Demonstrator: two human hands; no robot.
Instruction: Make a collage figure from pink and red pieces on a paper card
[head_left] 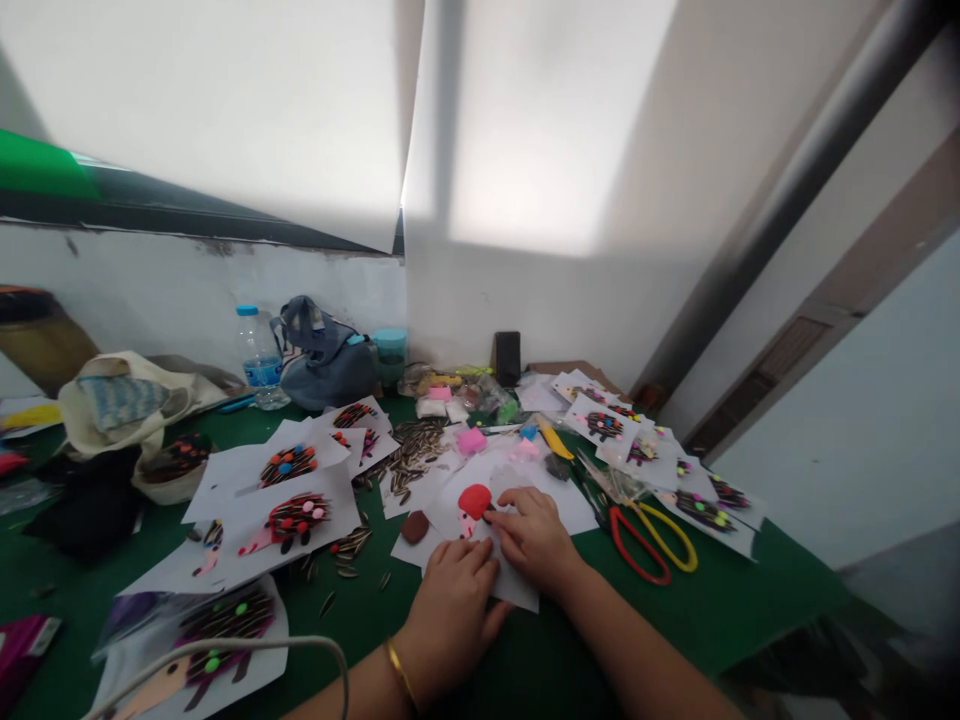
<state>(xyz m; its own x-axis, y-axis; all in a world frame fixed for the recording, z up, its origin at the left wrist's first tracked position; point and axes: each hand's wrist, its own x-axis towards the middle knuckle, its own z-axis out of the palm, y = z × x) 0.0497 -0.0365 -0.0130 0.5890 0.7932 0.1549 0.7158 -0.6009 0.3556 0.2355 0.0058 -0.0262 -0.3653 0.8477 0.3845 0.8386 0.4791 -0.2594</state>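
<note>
A white paper sheet [517, 590] lies before me, bearing a flattened red clay piece [475, 500] and a pink clay piece [466, 523] with dark marks. My left hand [457, 590] rests on the near edge of the sheet, fingers extended and palm down. Beside the red clay, my right hand [534, 535] has its fingertips pressed together at a small dark bit; what exactly they pinch is too small to make out. A round brown clay lump [415, 527] sits to the left of the sheet. Sunflower seeds [416, 450] are heaped behind it on paper.
Scissors with red and yellow handles [641, 540] lie right of my hands, near a yellow-handled tool [555, 440]. Finished hedgehog pictures [292, 520] overlap at left, more pictures [637, 440] at right. A water bottle [262, 360] and blue bag [322, 360] stand behind. A cable [262, 643] crosses front left.
</note>
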